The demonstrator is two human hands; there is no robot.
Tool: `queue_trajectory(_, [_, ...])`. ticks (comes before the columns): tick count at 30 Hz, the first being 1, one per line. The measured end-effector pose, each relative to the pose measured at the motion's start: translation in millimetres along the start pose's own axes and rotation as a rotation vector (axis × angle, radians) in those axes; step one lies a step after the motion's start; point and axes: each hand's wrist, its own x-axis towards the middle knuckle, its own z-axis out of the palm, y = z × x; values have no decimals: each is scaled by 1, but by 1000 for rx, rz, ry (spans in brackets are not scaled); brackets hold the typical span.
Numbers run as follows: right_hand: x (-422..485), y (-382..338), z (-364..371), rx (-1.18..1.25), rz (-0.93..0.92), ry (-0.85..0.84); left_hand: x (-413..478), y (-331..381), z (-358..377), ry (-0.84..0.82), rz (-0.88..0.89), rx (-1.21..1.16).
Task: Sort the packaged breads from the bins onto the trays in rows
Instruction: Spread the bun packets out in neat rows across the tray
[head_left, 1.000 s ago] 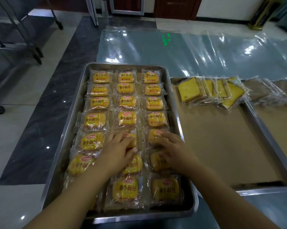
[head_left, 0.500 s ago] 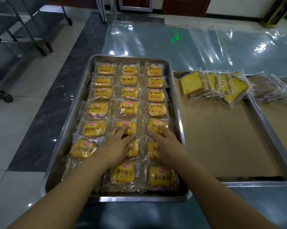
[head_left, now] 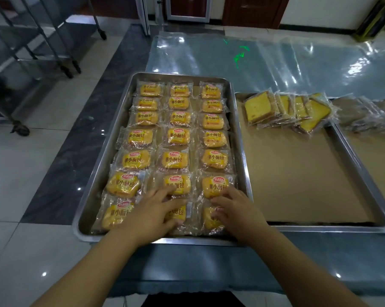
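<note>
A steel tray [head_left: 103, 171] holds yellow packaged small breads [head_left: 178, 136] laid in three columns. My left hand [head_left: 152, 214] lies on the nearest middle packet [head_left: 180, 214], its fingers spread over the wrapper. My right hand [head_left: 236, 210] lies on the nearest right packet [head_left: 209, 219], with fingertips reaching the packet [head_left: 216, 186] just beyond it. A second steel tray [head_left: 364, 173] to the right is lined with brown paper and carries a leaning row of wrapped yellow cake slices [head_left: 286, 109] at its far end.
Wrapped brown bread slices [head_left: 368, 114] lie on a third tray at the far right. Clear plastic sheeting [head_left: 264, 60] covers the table beyond the trays. A wheeled metal rack [head_left: 21, 63] stands on the tiled floor to the left.
Both hands have drawn back toward me, from the packets further up the tray to the nearest row. The view has tilted, so the trays sit higher in frame.
</note>
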Motion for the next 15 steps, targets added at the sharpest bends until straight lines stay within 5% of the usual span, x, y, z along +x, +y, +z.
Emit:
queue_trajectory(8, [-5, -14, -2, 26, 58, -56, -3, 10, 3, 47, -3, 75])
queue_trajectory(15, [-23, -19, -30, 110, 52, 165, 0, 19, -7, 190, 9, -87])
